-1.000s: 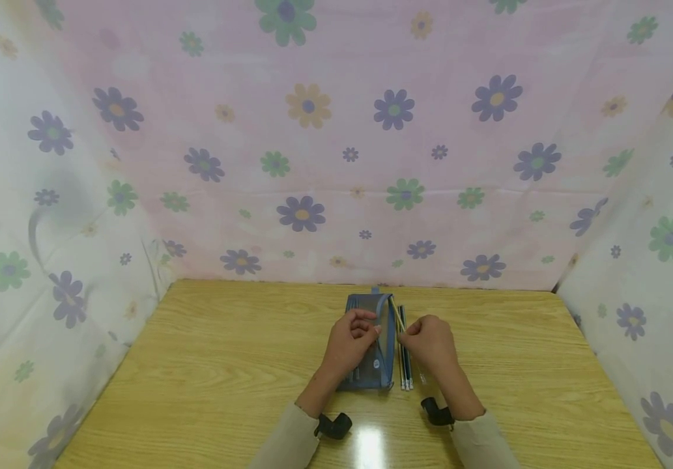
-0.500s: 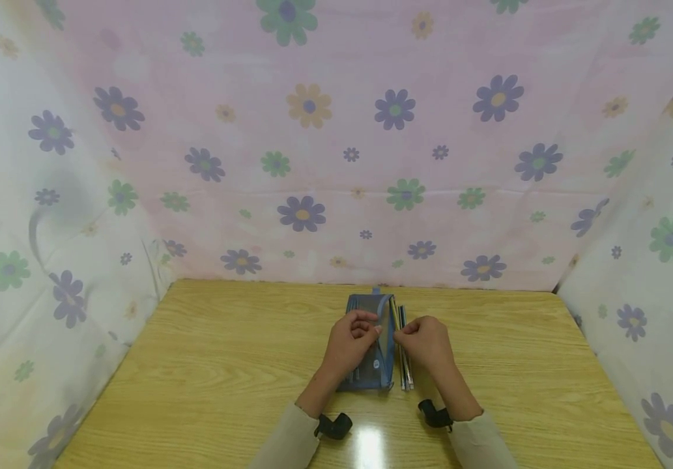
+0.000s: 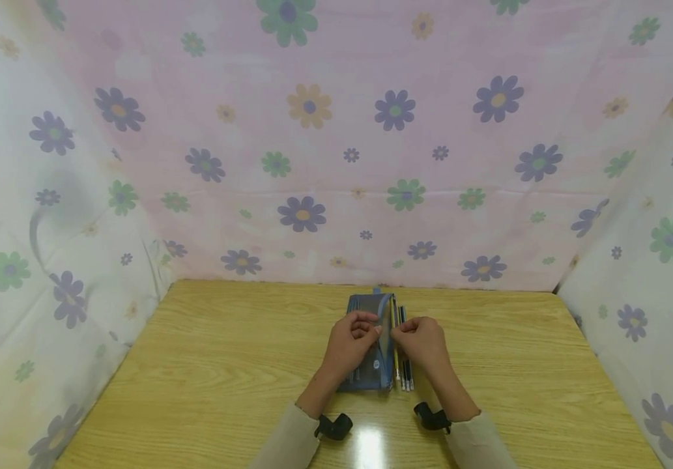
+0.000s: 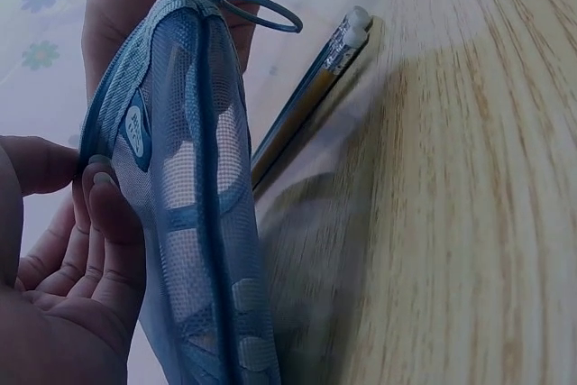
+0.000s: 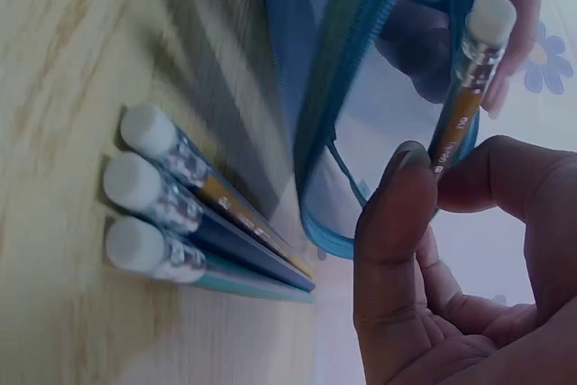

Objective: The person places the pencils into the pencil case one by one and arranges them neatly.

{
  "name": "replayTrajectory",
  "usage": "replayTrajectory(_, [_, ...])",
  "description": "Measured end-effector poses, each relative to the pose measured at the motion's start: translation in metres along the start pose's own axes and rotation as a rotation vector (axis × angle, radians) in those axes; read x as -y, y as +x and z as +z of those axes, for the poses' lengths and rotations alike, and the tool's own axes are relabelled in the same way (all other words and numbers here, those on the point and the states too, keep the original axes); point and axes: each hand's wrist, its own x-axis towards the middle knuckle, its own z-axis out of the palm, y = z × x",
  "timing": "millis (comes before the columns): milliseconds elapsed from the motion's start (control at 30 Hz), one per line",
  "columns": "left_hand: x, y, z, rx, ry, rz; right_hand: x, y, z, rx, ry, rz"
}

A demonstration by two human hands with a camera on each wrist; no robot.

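White glare (image 3: pixel 369 446) marks the table (image 3: pixel 225 345) toward its near edge; dimmer wrist views show shadow (image 4: pixel 311 290) beside the pouch (image 4: pixel 176 187).

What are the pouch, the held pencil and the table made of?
Pouch: probably nylon or polyester mesh, matte; fine grid weave shows.
Held pencil: likely painted wood, evenly coloured and printed; its shiny band seems metal.
Table: wood or wood-look laminate, glossy; grain and a bright reflection show.
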Motion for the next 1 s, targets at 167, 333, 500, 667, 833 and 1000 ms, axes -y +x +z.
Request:
replayTrajectory(167, [0.0005, 0.0007, 0.0003, -0.007, -0.008, 0.005, 0.0024, -0.0014, 0.0031, -0.01, 0.052, 0.001])
replayTrajectory(333, [-0.0002, 0.0005, 0.0, 0.0, -0.02, 0.004, 0.0025, -0.0018, 0.0072, 0.001, 0.11, 0.008])
replayTrajectory(500, [-0.0006, 0.0006, -0.0002, 0.003, -0.018, 0.006, 0.0011, -0.0015, 0.0095, 0.018, 0.113, 0.001])
replayTrajectory(667, [0.0004, 0.0012, 0.0, 0.004, -0.024, 0.016, -0.0004, -0.0015, 0.0099, 0.032, 0.094, -0.025])
replayTrajectory(833, [0.0012, 0.0011, 0.0003, 0.005, -0.034, 0.009, -0.0015, -0.0008, 0.0108, 0.029, 0.08, -0.03])
replayTrajectory(1000, [0.0003, 0.0004, 0.0006, 0.008, -0.048, 0.013, -0.0017, -0.0011, 0.0104, 0.026, 0.078, -0.035])
